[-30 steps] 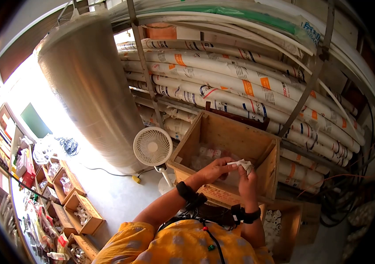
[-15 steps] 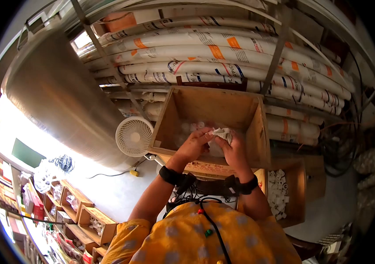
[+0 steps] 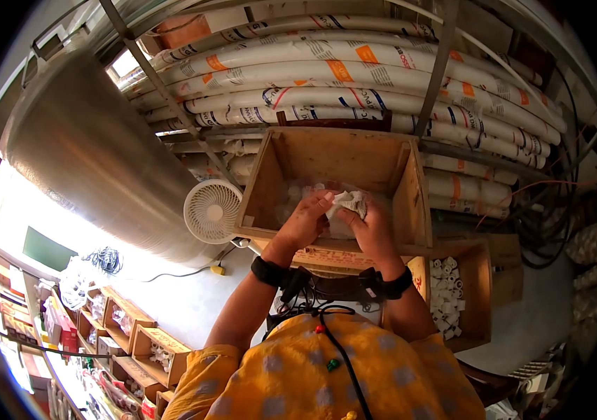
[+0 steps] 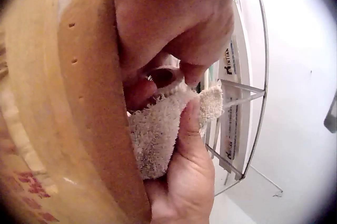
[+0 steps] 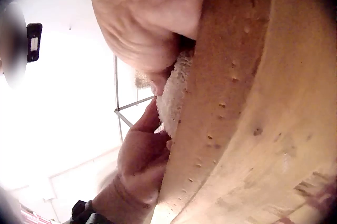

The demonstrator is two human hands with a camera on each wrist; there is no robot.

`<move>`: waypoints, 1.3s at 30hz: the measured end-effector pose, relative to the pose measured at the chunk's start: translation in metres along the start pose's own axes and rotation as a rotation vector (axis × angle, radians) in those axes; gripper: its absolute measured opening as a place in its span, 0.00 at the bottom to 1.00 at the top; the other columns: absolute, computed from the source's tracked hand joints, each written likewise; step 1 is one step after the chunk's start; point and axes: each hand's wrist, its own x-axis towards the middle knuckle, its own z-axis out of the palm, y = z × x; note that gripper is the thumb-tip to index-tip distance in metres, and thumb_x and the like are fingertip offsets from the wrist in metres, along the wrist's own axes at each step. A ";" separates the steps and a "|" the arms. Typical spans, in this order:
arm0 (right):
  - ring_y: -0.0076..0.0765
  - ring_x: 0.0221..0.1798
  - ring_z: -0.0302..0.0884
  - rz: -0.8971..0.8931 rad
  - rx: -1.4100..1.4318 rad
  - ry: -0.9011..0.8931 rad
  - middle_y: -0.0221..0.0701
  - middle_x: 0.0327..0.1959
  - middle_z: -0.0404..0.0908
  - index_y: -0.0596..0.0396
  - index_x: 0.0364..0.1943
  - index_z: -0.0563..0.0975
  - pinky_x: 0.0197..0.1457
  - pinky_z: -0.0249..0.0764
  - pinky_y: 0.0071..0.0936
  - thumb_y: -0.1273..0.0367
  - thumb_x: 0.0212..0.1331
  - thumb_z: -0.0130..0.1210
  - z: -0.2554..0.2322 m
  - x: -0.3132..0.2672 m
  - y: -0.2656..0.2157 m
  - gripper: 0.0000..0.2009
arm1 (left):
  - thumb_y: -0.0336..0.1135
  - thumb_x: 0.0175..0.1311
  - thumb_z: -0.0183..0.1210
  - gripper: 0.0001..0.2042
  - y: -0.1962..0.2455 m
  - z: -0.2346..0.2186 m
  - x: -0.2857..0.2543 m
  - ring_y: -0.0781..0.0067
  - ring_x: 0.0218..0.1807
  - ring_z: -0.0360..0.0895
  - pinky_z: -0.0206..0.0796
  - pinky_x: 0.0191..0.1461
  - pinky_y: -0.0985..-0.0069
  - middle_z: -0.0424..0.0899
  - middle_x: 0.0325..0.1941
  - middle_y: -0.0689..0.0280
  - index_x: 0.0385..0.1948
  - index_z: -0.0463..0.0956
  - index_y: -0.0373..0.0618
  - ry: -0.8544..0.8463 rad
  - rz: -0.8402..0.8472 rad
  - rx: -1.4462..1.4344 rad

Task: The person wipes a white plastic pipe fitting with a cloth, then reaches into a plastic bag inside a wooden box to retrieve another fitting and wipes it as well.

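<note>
A whitish terry cloth point(image 3: 351, 202) is held between both hands above the near part of a wooden box point(image 3: 340, 150). The left hand point(image 3: 305, 220) pinches a small white ring-shaped fitting point(image 4: 167, 78), whose round opening shows in the left wrist view against the cloth point(image 4: 158, 134). The right hand point(image 3: 374, 231) grips the cloth, its thumb point(image 4: 190, 124) pressed along it. In the right wrist view the box wall point(image 5: 221, 92) hides part of the cloth point(image 5: 174, 95) and several fingertips.
Clear bags and white pieces lie inside the box. A white fan point(image 3: 212, 211) stands at its left. A crate of white fittings point(image 3: 477, 294) is at the lower right. Wrapped pipes point(image 3: 312, 73) fill a rack behind; more crates point(image 3: 160, 355) stand at lower left.
The head view has tilted down and turned, so the box appears further left and higher. Both hands stay together on the cloth, which shows more spread between them.
</note>
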 end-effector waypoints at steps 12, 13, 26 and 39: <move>0.25 0.38 0.73 -0.058 -0.049 0.026 0.29 0.35 0.78 0.59 0.44 0.73 0.44 0.69 0.25 0.68 0.58 0.57 0.000 0.000 0.002 0.13 | 0.46 0.67 0.48 0.15 0.004 0.005 -0.002 0.86 0.27 0.65 0.59 0.31 0.86 0.72 0.30 0.75 0.44 0.73 0.45 0.027 -0.006 -0.010; 0.25 0.38 0.73 -0.081 -0.077 0.032 0.29 0.35 0.78 0.59 0.44 0.73 0.44 0.69 0.25 0.68 0.58 0.58 0.001 0.001 -0.002 0.13 | 0.44 0.68 0.47 0.15 0.002 0.001 0.000 0.85 0.28 0.67 0.61 0.31 0.86 0.74 0.33 0.73 0.46 0.72 0.44 0.020 -0.007 -0.008; 0.27 0.39 0.74 -0.045 -0.179 0.113 0.33 0.37 0.79 0.60 0.44 0.73 0.43 0.69 0.25 0.68 0.59 0.56 -0.001 -0.001 0.012 0.12 | 0.43 0.66 0.50 0.14 0.004 0.003 -0.001 0.86 0.28 0.67 0.60 0.31 0.86 0.73 0.31 0.75 0.45 0.73 0.44 -0.042 -0.011 0.054; 0.43 0.43 0.75 -0.007 0.022 0.040 0.40 0.41 0.77 0.59 0.45 0.74 0.48 0.69 0.32 0.68 0.57 0.57 -0.001 0.000 -0.001 0.14 | 0.43 0.67 0.49 0.15 0.004 0.003 -0.001 0.86 0.30 0.68 0.60 0.32 0.85 0.75 0.33 0.73 0.48 0.71 0.44 -0.029 -0.021 0.039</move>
